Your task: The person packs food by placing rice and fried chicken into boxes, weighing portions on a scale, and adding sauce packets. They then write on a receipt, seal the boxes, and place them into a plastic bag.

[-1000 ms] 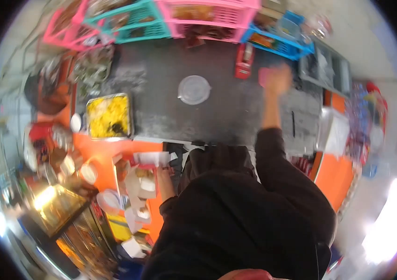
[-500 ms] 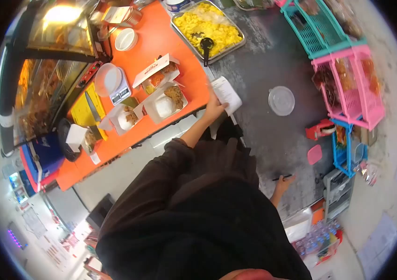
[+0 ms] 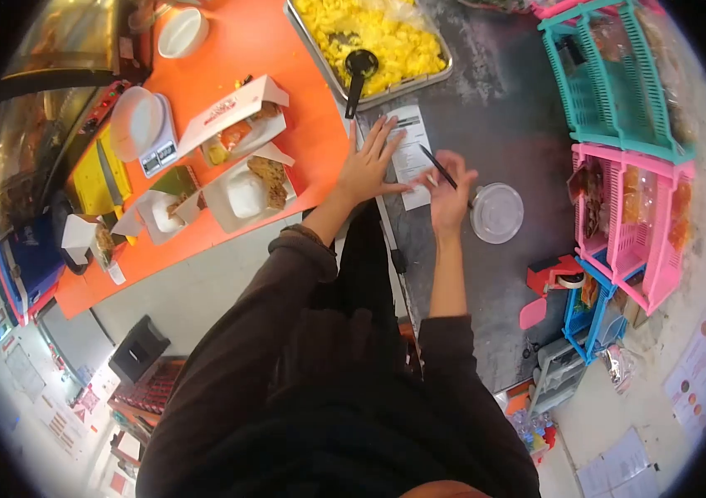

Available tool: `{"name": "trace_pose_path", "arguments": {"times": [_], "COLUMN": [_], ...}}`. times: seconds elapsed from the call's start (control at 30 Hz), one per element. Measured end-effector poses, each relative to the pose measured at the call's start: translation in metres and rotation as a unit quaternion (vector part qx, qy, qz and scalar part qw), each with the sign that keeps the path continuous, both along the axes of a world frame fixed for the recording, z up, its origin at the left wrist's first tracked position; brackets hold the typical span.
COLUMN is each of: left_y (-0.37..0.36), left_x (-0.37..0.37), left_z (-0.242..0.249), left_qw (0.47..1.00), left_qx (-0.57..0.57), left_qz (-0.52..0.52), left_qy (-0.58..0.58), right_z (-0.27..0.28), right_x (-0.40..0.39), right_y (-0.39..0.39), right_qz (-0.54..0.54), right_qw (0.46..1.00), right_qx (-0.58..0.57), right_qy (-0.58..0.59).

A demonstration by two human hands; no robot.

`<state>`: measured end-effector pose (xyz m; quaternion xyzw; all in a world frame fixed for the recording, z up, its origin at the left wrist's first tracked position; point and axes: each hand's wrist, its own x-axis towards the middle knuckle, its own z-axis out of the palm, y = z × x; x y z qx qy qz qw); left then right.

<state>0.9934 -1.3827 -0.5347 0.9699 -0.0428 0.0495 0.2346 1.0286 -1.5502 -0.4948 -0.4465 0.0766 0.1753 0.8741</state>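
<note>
A long printed paper slip (image 3: 411, 153) lies on the dark grey table at its left edge. My left hand (image 3: 363, 166) rests with fingers spread over the slip's left side. In my right hand (image 3: 450, 187) is a black pen (image 3: 438, 165), its upper end pointing toward the slip. Just right of that hand sits a round clear plastic lid (image 3: 498, 213). Above the slip, a black serving spoon (image 3: 359, 79) leans in a metal tray (image 3: 405, 90) of yellow scrambled egg.
Left, an orange counter (image 3: 307, 50) carries open food boxes (image 3: 218, 199), a digital scale (image 3: 162, 149), a white bowl (image 3: 183, 33) and a knife (image 3: 109, 172) on a yellow board. Right are teal (image 3: 631, 83) and pink baskets (image 3: 637, 224) and a red tape dispenser (image 3: 552, 272).
The slip now lies flat on the table under my left hand's fingers instead of being held up. My right hand has brought the pen from the lower right up to the slip.
</note>
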Motion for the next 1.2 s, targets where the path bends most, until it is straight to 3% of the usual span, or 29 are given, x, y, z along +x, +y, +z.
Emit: {"name": "trace_pose_path", "arguments": {"times": [0.13, 0.2, 0.27, 0.33, 0.37, 0.53, 0.6, 0.77, 0.83, 0.97, 1.03, 1.13, 1.2], "left_y": [0.002, 0.004, 0.005, 0.004, 0.003, 0.001, 0.003, 0.001, 0.001, 0.002, 0.002, 0.001, 0.002], "left_x": [0.004, 0.005, 0.006, 0.003, 0.005, 0.005, 0.006, 0.007, 0.007, 0.008, 0.007, 0.007, 0.007], "left_z": [0.001, 0.002, 0.002, -0.004, -0.007, -0.007, -0.004, -0.004, -0.005, -0.006, -0.006, -0.006, -0.006], "left_qw": [1.0, 0.999, 0.998, 0.998, 0.998, 0.997, 0.997, 0.997, 0.997, 0.997, 0.996, 0.997, 0.997], "left_qx": [-0.019, -0.044, -0.05, -0.053, -0.04, -0.039, -0.038, -0.019, -0.012, -0.01, -0.007, -0.011, -0.016], "left_qz": [0.016, 0.009, 0.013, 0.018, 0.027, 0.045, 0.039, 0.041, 0.04, 0.038, 0.038, 0.04, 0.04], "left_qy": [0.005, 0.015, 0.023, 0.031, 0.03, 0.041, 0.05, 0.061, 0.061, 0.069, 0.076, 0.071, 0.066], "right_z": [-0.032, -0.049, -0.065, -0.068, -0.071, -0.069, -0.069, -0.071, -0.074, -0.07, -0.073, -0.071, -0.073], "right_x": [0.02, 0.025, 0.021, 0.015, 0.012, 0.013, 0.013, 0.01, 0.013, 0.007, 0.009, 0.009, 0.007], "right_y": [0.024, 0.028, 0.03, 0.033, 0.039, 0.04, 0.042, 0.039, 0.038, 0.041, 0.039, 0.036, 0.037], "right_qz": [0.007, 0.024, 0.023, 0.016, -0.066, -0.005, -0.089, -0.067, -0.167, -0.082, -0.073, -0.11, -0.08], "right_qw": [0.997, 0.946, 0.944, 0.894, 0.922, 0.883, 0.89, 0.862, 0.862, 0.874, 0.819, 0.843, 0.83], "right_qx": [-0.069, -0.26, -0.277, -0.372, -0.334, -0.391, -0.4, -0.437, -0.45, -0.419, -0.476, -0.473, -0.478], "right_qy": [-0.039, -0.194, -0.179, -0.249, -0.185, -0.259, -0.201, -0.249, -0.165, -0.233, -0.313, -0.231, -0.275]}}
